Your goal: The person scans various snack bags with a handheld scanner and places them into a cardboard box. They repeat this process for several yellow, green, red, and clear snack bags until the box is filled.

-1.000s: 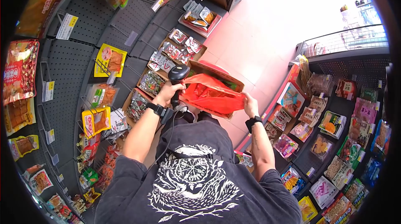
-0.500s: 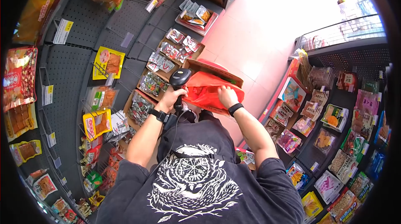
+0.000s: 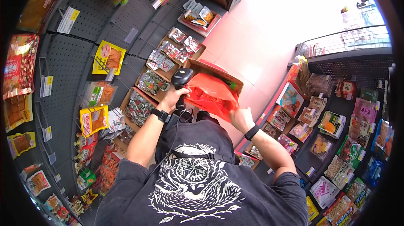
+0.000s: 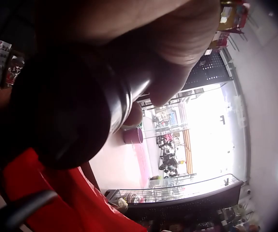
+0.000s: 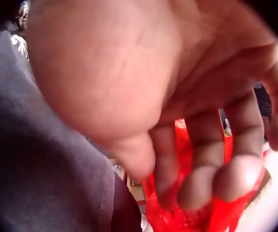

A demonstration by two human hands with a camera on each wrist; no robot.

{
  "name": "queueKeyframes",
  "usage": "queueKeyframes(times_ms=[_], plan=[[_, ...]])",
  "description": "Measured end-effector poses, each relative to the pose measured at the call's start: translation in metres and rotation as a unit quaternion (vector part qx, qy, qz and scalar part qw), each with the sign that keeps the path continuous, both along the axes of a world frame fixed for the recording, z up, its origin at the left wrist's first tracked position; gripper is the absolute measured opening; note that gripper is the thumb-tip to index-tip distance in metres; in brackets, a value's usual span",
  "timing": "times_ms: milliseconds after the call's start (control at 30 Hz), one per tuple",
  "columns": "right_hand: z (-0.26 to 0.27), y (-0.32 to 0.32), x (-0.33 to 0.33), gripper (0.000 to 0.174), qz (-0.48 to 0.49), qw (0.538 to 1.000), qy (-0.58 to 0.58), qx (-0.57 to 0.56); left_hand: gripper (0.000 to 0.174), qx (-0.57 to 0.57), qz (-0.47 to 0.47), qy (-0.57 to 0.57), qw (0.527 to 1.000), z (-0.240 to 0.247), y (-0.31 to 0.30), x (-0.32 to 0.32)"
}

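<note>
Right in front of the person, the red plastic bag [image 3: 214, 95] sits at the open cardboard box [image 3: 219, 71], its long axis slanting from the upper left, by the barcode scanner [image 3: 182, 78], down to the lower right, by the right hand [image 3: 243, 120]. Its mouth gapes upward, toward the head camera. And look at that film: thin, crinkled, bright scarlet, one side bellying out in a smooth arch while the inside lies in glossy folds. A touch of green shows beside it, at the box's far end.

Over to the scanner: black, with a rounded, shiny head up top and a slim handle running down toward the person's body. The left hand [image 3: 171, 98] has its grip closed round that handle, just beside the bag's left end. A thin dark cable [image 3: 162, 158] trails down over the black shirt [image 3: 198, 184] with its pale printed artwork.

On the other side, the right hand's grip is open, fingers loosely bent at the bag's lower right edge; the right wrist view catches red film behind and between them. Black bands circle both wrists.

Farther out, cartons of small packets [image 3: 183, 45] line the left-hand shelf, the dark pegboard [image 3: 69, 72] carries hanging snack packs, more bagged snacks [image 3: 341, 173] fill the right-hand shelf, and the pale tiled floor [image 3: 256, 32] stretches away between them.
</note>
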State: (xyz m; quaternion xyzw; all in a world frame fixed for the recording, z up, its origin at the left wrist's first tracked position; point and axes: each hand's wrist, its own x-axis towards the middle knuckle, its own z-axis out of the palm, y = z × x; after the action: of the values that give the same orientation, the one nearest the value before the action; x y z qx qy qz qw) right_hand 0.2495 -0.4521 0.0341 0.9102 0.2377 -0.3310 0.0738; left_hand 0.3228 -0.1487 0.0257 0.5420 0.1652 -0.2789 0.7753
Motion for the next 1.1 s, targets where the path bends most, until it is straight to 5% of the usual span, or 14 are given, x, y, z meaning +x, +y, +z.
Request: queueKeyframes(times_ms=[67,167,233,300,367,433,567,633,767,833,867,967,1033,1100], plan=[[-0.033,-0.011,-0.005,0.032,-0.163,0.983,-0.063,0.050,0.016,0.004,-0.004,-0.013,1.000,-0.002,-0.005,-0.002],[-0.114,-0.038,-0.016,0.035,-0.182,0.980,-0.076,-0.033,0.017,-0.007,-0.018,0.001,1.000,-0.010,-0.012,-0.007],[-0.077,-0.028,-0.003,0.039,-0.146,0.985,0.044,-0.079,0.017,0.001,-0.018,-0.001,1.000,-0.011,-0.012,-0.011],[-0.058,-0.018,-0.008,0.038,-0.154,0.977,-0.148,-0.007,0.017,0.013,-0.019,0.011,1.000,-0.012,-0.010,-0.012],[-0.053,-0.013,-0.013,0.031,-0.112,0.983,-0.143,0.008,0.018,0.009,-0.025,0.016,1.000,-0.018,-0.006,-0.014],[-0.070,-0.013,-0.026,0.029,0.109,0.969,-0.156,0.160,0.019,0.004,-0.028,0.022,0.999,-0.019,-0.006,-0.014],[-0.101,-0.018,-0.044,0.020,-0.049,0.995,-0.084,0.016,0.020,0.004,-0.019,0.017,1.000,-0.018,-0.006,-0.013],[-0.094,-0.024,-0.044,0.020,-0.024,0.998,-0.066,-0.004,0.020,0.014,-0.021,0.019,1.000,-0.019,-0.002,-0.016],[-0.054,-0.035,-0.026,0.021,-0.045,0.980,-0.039,0.189,0.024,0.090,-0.053,-0.019,0.994,-0.024,0.001,-0.014],[-0.045,-0.020,-0.016,0.019,-0.297,0.798,-0.092,0.516,0.027,0.142,-0.076,-0.051,0.986,-0.015,-0.001,-0.019],[-0.052,-0.004,-0.012,0.020,-0.575,0.537,0.030,0.617,0.032,0.195,-0.102,-0.135,0.966,-0.004,-0.009,-0.019],[-0.062,0.022,0.022,0.023,-0.536,0.488,0.060,0.686,0.045,0.244,-0.209,-0.212,0.923,-0.013,-0.025,-0.025],[-0.055,0.058,0.045,0.020,-0.562,0.653,0.030,0.506,0.046,0.221,-0.242,-0.181,0.927,-0.002,-0.042,-0.025],[-0.114,0.097,0.048,0.017,-0.634,0.190,0.244,0.709,0.046,0.162,-0.199,-0.196,0.946,-0.029,-0.049,-0.029]])
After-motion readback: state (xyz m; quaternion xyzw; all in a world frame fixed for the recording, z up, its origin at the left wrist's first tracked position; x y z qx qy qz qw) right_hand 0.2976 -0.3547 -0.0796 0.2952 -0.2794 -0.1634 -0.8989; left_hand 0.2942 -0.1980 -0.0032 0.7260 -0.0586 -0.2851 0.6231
